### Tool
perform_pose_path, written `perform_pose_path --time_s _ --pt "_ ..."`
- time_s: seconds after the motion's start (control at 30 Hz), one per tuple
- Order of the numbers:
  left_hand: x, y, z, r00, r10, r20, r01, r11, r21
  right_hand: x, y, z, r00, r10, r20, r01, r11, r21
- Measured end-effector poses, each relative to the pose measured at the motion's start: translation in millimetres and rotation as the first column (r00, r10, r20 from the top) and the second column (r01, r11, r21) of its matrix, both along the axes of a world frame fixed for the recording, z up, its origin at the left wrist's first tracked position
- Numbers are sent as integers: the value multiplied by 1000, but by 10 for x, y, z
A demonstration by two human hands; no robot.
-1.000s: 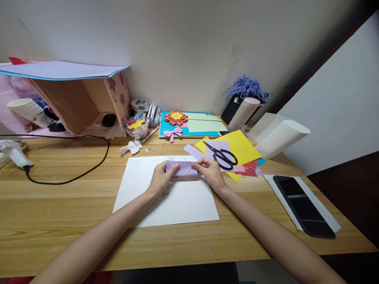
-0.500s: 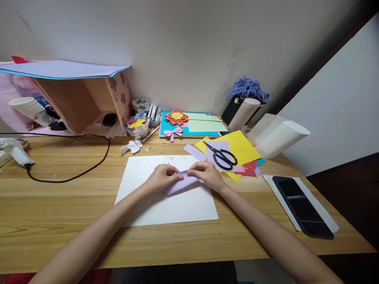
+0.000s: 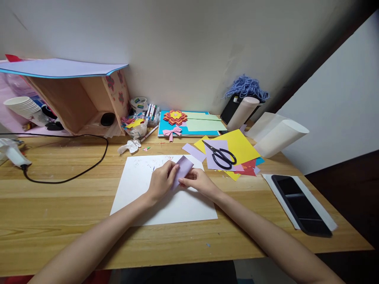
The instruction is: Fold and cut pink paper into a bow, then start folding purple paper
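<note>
Between both hands, a strip of purple paper [image 3: 184, 167] is tilted up over a white sheet [image 3: 142, 211] on the table. My left hand [image 3: 161, 179] is closed on its left edge, thumb on the near face. With thumb and fingers, my right hand [image 3: 199, 182] pinches the lower right edge. Part of the strip is hidden behind the fingers. Black-handled scissors [image 3: 222, 156] lie to the right on a lilac paper piece [image 3: 211, 157] and a yellow sheet [image 3: 242, 148].
A dark phone [image 3: 300, 205] rests on white tissue at the right. A glue gun [image 3: 13, 154] with a black cable [image 3: 74, 179] is at the left. Behind are a paper flower [image 3: 175, 117], a pink bow [image 3: 171, 133], markers [image 3: 151, 111] and a paper roll [image 3: 281, 138].
The purple paper has turned from lying nearly level to standing steeply tilted. My right hand has shifted down and left, below its upper end, while my left hand still grips it.
</note>
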State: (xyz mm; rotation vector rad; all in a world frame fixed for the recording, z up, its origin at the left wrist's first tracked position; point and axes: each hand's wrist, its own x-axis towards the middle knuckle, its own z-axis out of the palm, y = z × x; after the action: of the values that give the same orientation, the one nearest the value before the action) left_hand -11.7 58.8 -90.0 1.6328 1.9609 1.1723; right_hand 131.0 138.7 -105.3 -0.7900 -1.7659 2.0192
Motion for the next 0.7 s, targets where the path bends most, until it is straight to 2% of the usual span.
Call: perform_pose_path --time_s 0.33,0.43,0.7 --pt "14 39 9 987 21 162 -20 1000 -8 -10 8 23 996 -75 -39 73 995 -66" --pt "14 45 0 983 8 182 -7 1000 -4 -10 20 13 989 -123 -78 118 991 -70" --pt "-1 68 -37 980 11 197 -10 1000 -2 -51 12 29 968 -246 -44 236 958 -164"
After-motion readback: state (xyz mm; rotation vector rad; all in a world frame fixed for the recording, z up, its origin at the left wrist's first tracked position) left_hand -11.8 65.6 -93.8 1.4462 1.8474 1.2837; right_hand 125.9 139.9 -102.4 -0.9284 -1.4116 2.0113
